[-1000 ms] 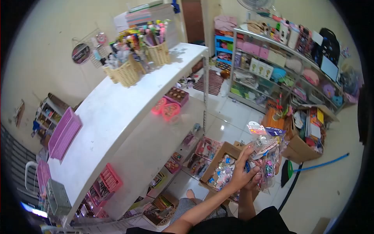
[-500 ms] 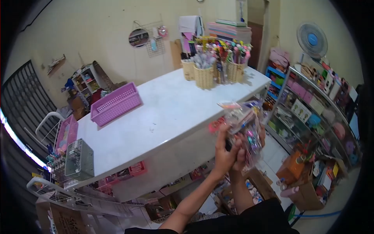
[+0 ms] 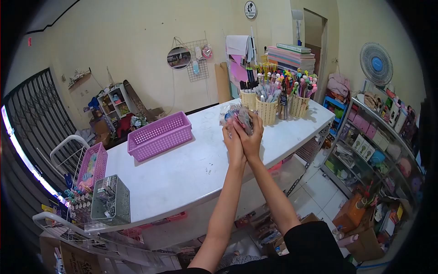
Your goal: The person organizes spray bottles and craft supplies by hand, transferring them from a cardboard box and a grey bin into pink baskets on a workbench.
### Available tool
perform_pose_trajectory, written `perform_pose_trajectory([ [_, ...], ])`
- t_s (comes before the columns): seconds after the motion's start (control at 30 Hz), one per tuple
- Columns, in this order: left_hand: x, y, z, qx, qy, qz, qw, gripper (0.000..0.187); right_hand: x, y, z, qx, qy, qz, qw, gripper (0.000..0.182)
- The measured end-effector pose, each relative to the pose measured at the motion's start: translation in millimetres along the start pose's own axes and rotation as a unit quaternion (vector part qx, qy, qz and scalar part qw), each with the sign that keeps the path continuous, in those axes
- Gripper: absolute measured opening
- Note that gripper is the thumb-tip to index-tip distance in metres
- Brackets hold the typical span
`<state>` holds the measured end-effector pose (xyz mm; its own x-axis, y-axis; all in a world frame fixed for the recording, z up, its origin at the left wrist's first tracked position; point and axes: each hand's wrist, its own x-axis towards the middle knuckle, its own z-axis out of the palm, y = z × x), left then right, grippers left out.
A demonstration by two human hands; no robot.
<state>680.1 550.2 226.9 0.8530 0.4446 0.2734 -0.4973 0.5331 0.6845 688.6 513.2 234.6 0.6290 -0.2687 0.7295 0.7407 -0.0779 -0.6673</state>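
Observation:
A bundle of clear plastic packets (image 3: 235, 113) with small colourful contents is gathered between both hands, above the white table near its far edge. My left hand (image 3: 233, 140) is closed round its left side. From the right, my right hand (image 3: 253, 135) wraps the bundle, its fingers curled over the top. The wrists almost touch. What the packets contain is too small to make out. Just behind the hands stand woven baskets (image 3: 266, 112) packed with pens. A purple plastic basket (image 3: 159, 137) sits to the left on the table.
The white table (image 3: 182, 178) carries a grey basket (image 3: 111, 201) of small items at its near left corner. Beside it is a white wire cart (image 3: 68, 141). Glass shelves (image 3: 360, 150) and a fan (image 3: 376, 64) stand at right, with cardboard boxes (image 3: 365, 242) on the floor.
Both hands have carried the packets leftward and away from me, from beyond the table's right side to over the tabletop near the pen baskets. The camera view has shifted too.

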Motion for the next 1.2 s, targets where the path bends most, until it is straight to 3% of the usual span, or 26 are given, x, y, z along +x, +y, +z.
perform_pose_trajectory([
  [0.1,16.8,-18.2,-12.4,-0.023,0.027,-0.042,0.998,0.053,9.6,14.5,1.9,-0.101,-0.026,-0.008,0.995,0.046],
  [0.2,22.4,-21.1,-28.5,-0.061,-0.003,-0.138,0.989,0.062,21.4,59.9,2.0,0.029,-0.112,0.162,0.98,0.042],
  [0.23,18.8,-9.3,-27.1,-0.113,-0.04,-0.187,0.975,0.065,22.9,53.7,-1.4,0.025,-0.109,0.166,0.98,0.042],
  [0.3,5.2,15.1,-25.0,-0.074,-0.041,-0.238,0.968,0.072,26.7,43.0,-10.0,0.089,-0.183,0.239,0.95,0.043],
  [0.37,0.5,31.0,-28.7,-0.083,-0.016,-0.261,0.962,0.079,31.5,49.6,-16.2,0.016,-0.191,0.194,0.962,0.046],
  [0.43,-3.2,38.1,-41.0,-0.065,-0.026,-0.241,0.968,0.082,38.0,37.4,-23.7,-0.028,-0.216,0.232,0.948,0.05],
  [0.5,-8.8,49.6,-47.4,-0.109,-0.072,-0.248,0.96,0.086,44.7,49.8,-30.3,-0.035,-0.219,0.21,0.952,0.056],
  [0.57,-19.4,64.6,-47.7,-0.078,-0.116,-0.238,0.961,0.09,55.4,9.5,-44.8,-0.062,-0.294,0.375,0.877,0.061],
  [0.67,-26.9,73.6,-48.8,-0.071,-0.04,-0.215,0.973,0.098,57.0,23.2,-59.8,-0.084,-0.289,0.347,0.888,0.067],
  [0.7,-26.1,74.1,-54.8,-0.068,-0.042,-0.219,0.972,0.098,59.8,25.7,-65.5,-0.096,-0.301,0.333,0.888,0.068],
  [0.73,-23.7,74.0,-62.3,-0.049,-0.101,-0.191,0.975,0.099,58.0,39.6,-67.1,-0.162,-0.25,0.25,0.921,0.064],
  [0.8,-30.3,67.1,-62.2,-0.042,-0.003,-0.137,0.99,0.1,60.4,49.2,-78.1,-0.186,-0.243,0.243,0.921,0.062],
  [0.87,-43.6,67.0,-56.9,0.01,0.029,-0.12,0.992,0.1,59.5,52.2,-92.0,-0.21,-0.233,0.237,0.92,0.061],
  [0.97,-56.9,61.7,-44.6,0.087,0.08,-0.079,0.99,0.096,50.1,47.4,-101.6,-0.206,-0.232,0.222,0.924,0.057],
  [1.03,-64.4,55.3,-33.4,0.114,0.094,-0.061,0.987,0.092,40.0,53.7,-104.0,-0.119,-0.139,0.168,0.969,0.054],
  [1.1,-72.7,47.9,-18.9,0.146,0.102,0.025,0.984,0.089,35.9,61.5,-114.7,-0.102,-0.161,0.164,0.968,0.058],
  [1.17,-76.8,35.2,-10.9,0.14,0.116,0.041,0.982,0.079,31.9,72.2,-126.1,-0.067,-0.174,0.155,0.97,0.061],
  [1.2,-79.4,27.5,-11.2,0.166,0.13,0.082,0.974,0.073,31.9,72.7,-136.0,-0.052,-0.202,0.215,0.954,0.062],
])
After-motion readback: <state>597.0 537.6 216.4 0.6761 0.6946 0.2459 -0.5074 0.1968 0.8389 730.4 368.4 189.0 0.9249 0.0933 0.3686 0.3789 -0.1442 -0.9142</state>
